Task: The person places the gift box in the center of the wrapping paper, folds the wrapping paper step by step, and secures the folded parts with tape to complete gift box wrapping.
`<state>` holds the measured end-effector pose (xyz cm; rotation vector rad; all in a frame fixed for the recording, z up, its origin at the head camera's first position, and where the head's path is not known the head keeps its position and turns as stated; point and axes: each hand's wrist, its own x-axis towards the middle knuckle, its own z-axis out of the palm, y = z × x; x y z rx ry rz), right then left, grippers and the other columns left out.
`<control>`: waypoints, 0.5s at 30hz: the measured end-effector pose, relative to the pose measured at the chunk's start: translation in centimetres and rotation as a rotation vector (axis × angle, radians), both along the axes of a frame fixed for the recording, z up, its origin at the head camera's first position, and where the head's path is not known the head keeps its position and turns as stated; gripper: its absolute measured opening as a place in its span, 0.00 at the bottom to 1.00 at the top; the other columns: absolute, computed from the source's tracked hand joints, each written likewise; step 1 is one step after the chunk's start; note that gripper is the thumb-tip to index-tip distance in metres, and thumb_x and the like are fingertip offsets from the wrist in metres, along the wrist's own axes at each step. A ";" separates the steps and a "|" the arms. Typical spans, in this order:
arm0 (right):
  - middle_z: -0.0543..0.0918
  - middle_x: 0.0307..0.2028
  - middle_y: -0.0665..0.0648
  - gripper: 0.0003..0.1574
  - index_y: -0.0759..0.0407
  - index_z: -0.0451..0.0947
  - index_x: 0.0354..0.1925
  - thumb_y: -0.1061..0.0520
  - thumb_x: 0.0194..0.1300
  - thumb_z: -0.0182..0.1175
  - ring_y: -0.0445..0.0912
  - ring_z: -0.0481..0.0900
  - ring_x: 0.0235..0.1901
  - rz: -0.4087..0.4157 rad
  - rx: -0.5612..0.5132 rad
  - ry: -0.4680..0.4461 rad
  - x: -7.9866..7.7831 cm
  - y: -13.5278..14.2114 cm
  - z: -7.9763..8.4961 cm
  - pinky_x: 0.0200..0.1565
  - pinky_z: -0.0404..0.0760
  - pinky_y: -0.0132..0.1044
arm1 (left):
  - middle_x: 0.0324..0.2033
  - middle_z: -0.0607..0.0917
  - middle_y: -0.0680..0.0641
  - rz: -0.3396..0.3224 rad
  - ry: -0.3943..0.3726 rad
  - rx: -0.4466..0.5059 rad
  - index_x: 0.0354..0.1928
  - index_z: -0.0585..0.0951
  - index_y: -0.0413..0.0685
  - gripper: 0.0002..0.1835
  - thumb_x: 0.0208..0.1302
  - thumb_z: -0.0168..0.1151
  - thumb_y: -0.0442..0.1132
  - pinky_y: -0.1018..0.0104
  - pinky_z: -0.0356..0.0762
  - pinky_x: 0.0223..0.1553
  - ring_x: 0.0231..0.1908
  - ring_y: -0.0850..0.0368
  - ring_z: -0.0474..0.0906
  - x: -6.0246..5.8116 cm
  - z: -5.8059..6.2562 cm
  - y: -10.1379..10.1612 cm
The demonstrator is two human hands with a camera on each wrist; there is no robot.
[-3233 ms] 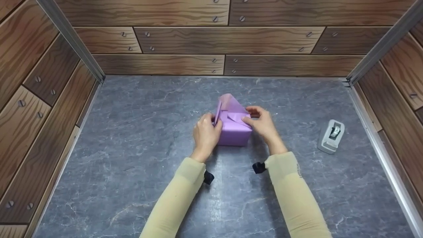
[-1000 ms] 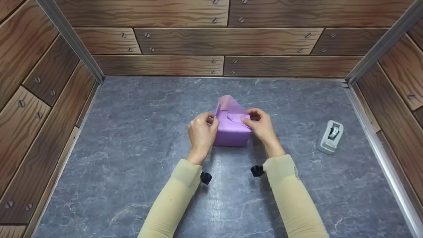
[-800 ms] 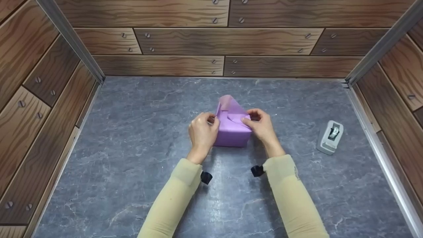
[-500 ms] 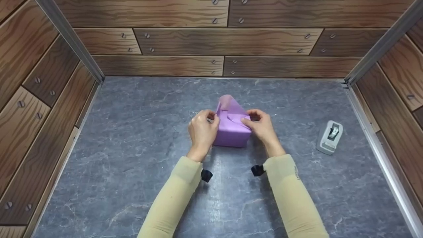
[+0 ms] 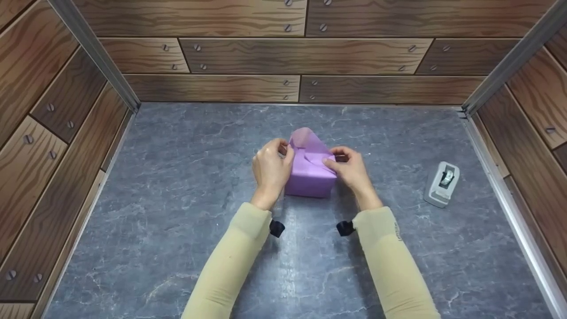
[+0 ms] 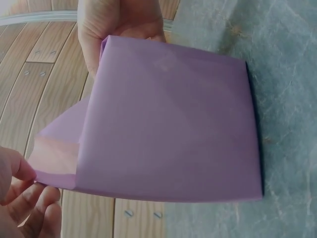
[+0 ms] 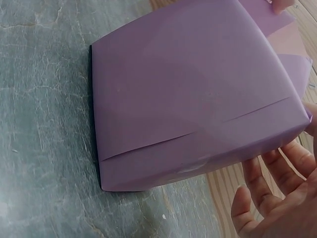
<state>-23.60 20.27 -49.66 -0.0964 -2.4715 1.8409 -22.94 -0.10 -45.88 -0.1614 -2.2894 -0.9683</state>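
Observation:
A box wrapped in purple paper (image 5: 310, 182) sits on the grey marbled table, with a pointed paper flap (image 5: 305, 138) standing up at its back. My left hand (image 5: 271, 167) is at the box's left side. In the left wrist view its thumb and fingers (image 6: 29, 191) pinch the edge of that flap. My right hand (image 5: 352, 166) grips the top right edge, thumb on the folded paper on top and fingers behind. The right wrist view shows the smooth side of the box (image 7: 188, 94) with overlapping paper seams, and the right fingers (image 7: 270, 183) under its edge.
A grey tape dispenser (image 5: 443, 184) with a clear roll lies on the table (image 5: 186, 177) to the right. Wood-patterned walls (image 5: 305, 55) enclose the back and both sides. A small black camera (image 5: 277, 228) hangs at the left cuff, another black camera (image 5: 345, 228) at the right.
My left hand has shifted a little left and then up along the flap's edge, and the flap now leans further open. My right hand keeps its hold, nearly still.

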 end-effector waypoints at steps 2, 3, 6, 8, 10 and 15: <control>0.77 0.43 0.63 0.22 0.68 0.76 0.44 0.59 0.51 0.68 0.54 0.75 0.43 0.000 0.002 -0.001 0.0 0.0 0.0 0.39 0.74 0.34 | 0.17 0.78 0.57 -0.003 0.005 -0.007 0.25 0.81 0.51 0.04 0.53 0.59 0.40 0.67 0.69 0.18 0.16 0.64 0.71 -0.2 0.2 0.0; 0.77 0.42 0.63 0.22 0.67 0.76 0.44 0.59 0.51 0.68 0.54 0.75 0.43 -0.002 0.003 -0.001 0.0 0.0 0.0 0.39 0.75 0.34 | 0.17 0.78 0.57 -0.005 0.005 -0.010 0.25 0.81 0.51 0.04 0.53 0.59 0.40 0.67 0.69 0.18 0.16 0.64 0.71 -0.2 0.2 -0.1; 0.78 0.42 0.62 0.21 0.66 0.76 0.43 0.59 0.50 0.68 0.52 0.75 0.42 -0.006 0.013 0.000 0.0 0.0 0.0 0.38 0.75 0.34 | 0.17 0.78 0.57 -0.008 0.008 -0.018 0.24 0.81 0.51 0.05 0.53 0.58 0.40 0.67 0.68 0.17 0.16 0.64 0.71 -0.4 0.3 -0.1; 0.78 0.41 0.61 0.21 0.66 0.77 0.43 0.59 0.50 0.68 0.52 0.76 0.41 -0.013 0.013 0.002 0.1 -0.1 0.1 0.38 0.75 0.35 | 0.17 0.78 0.57 -0.014 0.005 -0.021 0.24 0.80 0.51 0.05 0.54 0.58 0.40 0.68 0.67 0.16 0.16 0.64 0.70 -0.6 0.4 -0.1; 0.78 0.41 0.61 0.21 0.65 0.77 0.43 0.59 0.49 0.68 0.52 0.76 0.41 -0.017 0.017 0.003 0.1 0.0 0.1 0.38 0.75 0.35 | 0.17 0.78 0.57 -0.017 0.000 -0.025 0.24 0.80 0.52 0.06 0.55 0.57 0.41 0.69 0.67 0.16 0.15 0.65 0.70 -0.7 0.5 0.0; 0.78 0.42 0.61 0.22 0.66 0.77 0.43 0.59 0.50 0.68 0.53 0.75 0.41 -0.011 0.003 -0.001 0.1 0.0 0.2 0.37 0.74 0.33 | 0.19 0.78 0.58 -0.037 -0.015 -0.027 0.27 0.80 0.52 0.06 0.57 0.56 0.41 0.69 0.68 0.17 0.17 0.66 0.71 -0.8 0.5 0.0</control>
